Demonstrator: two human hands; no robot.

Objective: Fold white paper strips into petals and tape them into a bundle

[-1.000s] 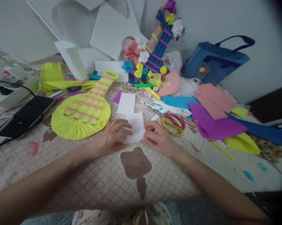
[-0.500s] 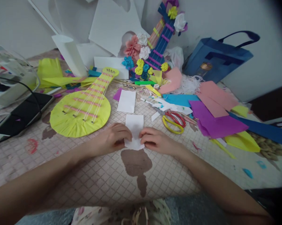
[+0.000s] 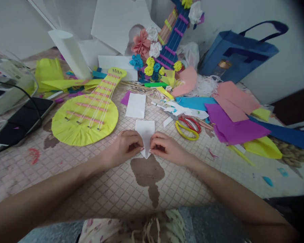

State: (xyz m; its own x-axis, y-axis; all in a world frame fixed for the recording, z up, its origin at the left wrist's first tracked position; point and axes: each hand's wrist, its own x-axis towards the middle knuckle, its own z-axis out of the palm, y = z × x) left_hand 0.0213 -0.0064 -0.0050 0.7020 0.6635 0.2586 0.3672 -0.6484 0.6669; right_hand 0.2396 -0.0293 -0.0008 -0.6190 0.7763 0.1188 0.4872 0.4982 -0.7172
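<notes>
A small white paper piece point(image 3: 145, 127) lies on the table between my hands, its near end narrowed to a point. My left hand point(image 3: 128, 144) pinches its near left side, fingers closed. On the near right side, my right hand point(image 3: 165, 146) pinches it too. The fingers hide part of both folded edges. Just beyond lies a second white rectangle of paper point(image 3: 136, 105), flat and untouched, with a bit of purple paper point(image 3: 126, 98) at its left. A yellow paper-covered toy guitar point(image 3: 86, 121) with pink strips and white strings rests to the left of my hands.
Scissors point(image 3: 187, 130) with red and yellow handles lie right of the papers. Purple sheets point(image 3: 236, 126), pink sheets point(image 3: 236, 101) and scraps spread across the right. A blue toy guitar point(image 3: 172, 45) with paper flowers and a blue bag point(image 3: 239, 55) stand behind. A phone point(image 3: 21, 119) lies left.
The near corners of the white paper have been turned in, so its straight near edge is now a point. Both hands now pinch at the sides of that point. The view has shifted slightly.
</notes>
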